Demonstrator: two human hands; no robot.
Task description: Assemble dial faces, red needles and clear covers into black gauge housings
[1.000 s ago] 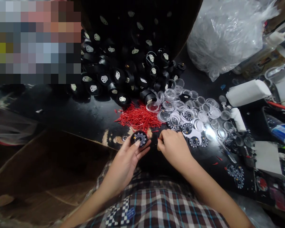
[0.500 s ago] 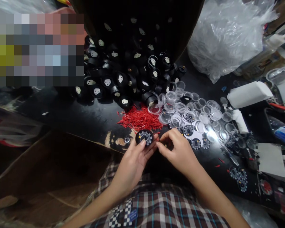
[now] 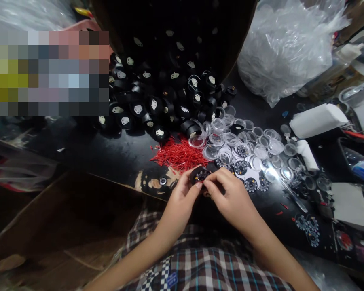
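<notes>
My left hand (image 3: 184, 195) is closed round a small black gauge (image 3: 199, 173) with a white-marked dial facing up. The thumb rests at the dial's near edge. At the dial's right side, my right hand (image 3: 227, 189) pinches a tiny red pointer (image 3: 201, 182), mostly covered by the fingertips. Just beyond both hands lies a heap of red pointers (image 3: 180, 153). Clear round covers (image 3: 230, 138) spread to the right of that heap, with loose printed dials (image 3: 250, 184) among and in front of them.
Many black gauge housings (image 3: 138, 109) are piled at the back, in front of a dark open container. A metal tool (image 3: 294, 198) lies at right near white rolls (image 3: 318, 120). A large clear plastic bag (image 3: 286, 52) stands behind. One small ring (image 3: 162, 181) sits near the table edge.
My left hand has brought the gauge to the right and tilted it. The right fingertips, apart from the dial before, now meet it with the red pointer.
</notes>
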